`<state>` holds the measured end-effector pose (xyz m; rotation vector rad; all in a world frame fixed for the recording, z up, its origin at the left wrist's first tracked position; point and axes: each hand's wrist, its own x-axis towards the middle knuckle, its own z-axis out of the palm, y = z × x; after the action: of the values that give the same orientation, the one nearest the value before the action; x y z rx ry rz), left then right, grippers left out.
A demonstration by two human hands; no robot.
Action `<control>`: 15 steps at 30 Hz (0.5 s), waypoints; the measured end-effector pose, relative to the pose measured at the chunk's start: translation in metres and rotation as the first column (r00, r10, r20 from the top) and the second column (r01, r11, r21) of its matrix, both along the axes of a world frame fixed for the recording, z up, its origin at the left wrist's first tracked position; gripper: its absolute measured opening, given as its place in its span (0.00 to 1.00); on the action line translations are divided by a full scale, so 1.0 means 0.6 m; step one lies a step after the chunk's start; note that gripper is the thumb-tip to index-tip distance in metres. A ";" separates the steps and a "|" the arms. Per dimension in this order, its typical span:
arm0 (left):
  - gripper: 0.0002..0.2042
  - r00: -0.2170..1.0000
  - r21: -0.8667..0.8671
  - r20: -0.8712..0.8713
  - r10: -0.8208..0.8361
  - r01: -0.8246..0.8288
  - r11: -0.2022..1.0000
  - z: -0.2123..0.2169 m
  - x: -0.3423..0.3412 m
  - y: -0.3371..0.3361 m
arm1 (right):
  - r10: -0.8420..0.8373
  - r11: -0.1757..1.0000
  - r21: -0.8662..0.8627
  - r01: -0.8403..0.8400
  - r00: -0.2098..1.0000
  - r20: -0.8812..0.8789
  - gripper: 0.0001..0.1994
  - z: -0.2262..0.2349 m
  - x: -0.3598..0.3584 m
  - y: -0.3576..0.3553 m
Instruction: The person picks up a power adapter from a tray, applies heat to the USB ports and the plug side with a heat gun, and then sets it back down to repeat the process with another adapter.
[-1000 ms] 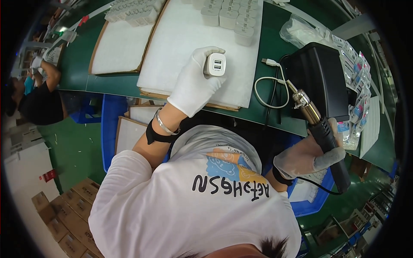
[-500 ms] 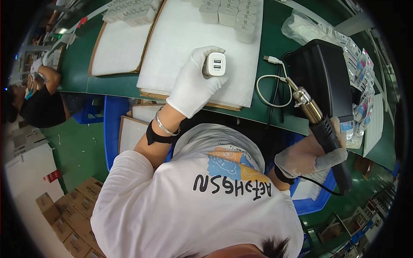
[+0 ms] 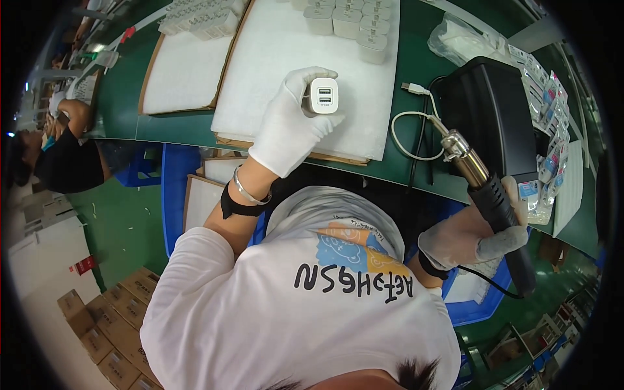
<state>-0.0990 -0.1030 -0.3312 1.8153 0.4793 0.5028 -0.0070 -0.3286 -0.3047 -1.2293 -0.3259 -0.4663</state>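
Note:
My left hand [image 3: 286, 130], in a white glove, is closed round a white USB charger [image 3: 324, 96]. The charger's rounded face shows two ports, and its far side is hidden by my fingers. It is held over a white foam sheet [image 3: 260, 71] on the table. My right hand [image 3: 481, 234], in a thin glove with greyish fingertips, grips the black handle of a corded soldering iron [image 3: 484, 182]. Its metal barrel points up and left, close to a white USB cable [image 3: 406, 148], apart from the charger.
Several white chargers [image 3: 351, 23] stand at the sheet's far end, with more on the left board [image 3: 185, 84]. A black box [image 3: 484, 117] and bagged packets [image 3: 552, 149] occupy the right. Blue bins [image 3: 172, 195] sit below the table edge. A co-worker [image 3: 68, 156] is at far left.
The view has shifted slightly. My left hand and the charger have moved a little up and left against the sheet. Both grips are unchanged.

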 end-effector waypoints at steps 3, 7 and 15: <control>0.25 1.000 -0.057 0.012 0.000 0.000 0.998 0.002 0.002 -0.002 | -0.087 0.991 -0.099 0.088 0.996 0.018 0.22 0.010 -0.012 0.009; 0.26 1.000 -0.148 -0.008 0.016 -0.017 0.989 0.011 0.002 -0.008 | 0.036 0.875 -0.458 0.159 0.921 0.387 0.22 -0.006 -0.007 -0.016; 0.25 1.000 -0.067 -0.002 0.001 -0.001 0.998 0.008 -0.001 -0.020 | 0.018 0.875 -0.450 0.181 0.915 0.404 0.21 -0.009 -0.002 -0.005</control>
<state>-0.0997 -0.1147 -0.3265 1.7520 0.4928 0.4797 -0.0083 -0.3314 -0.3104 -1.6363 -0.7759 -0.7446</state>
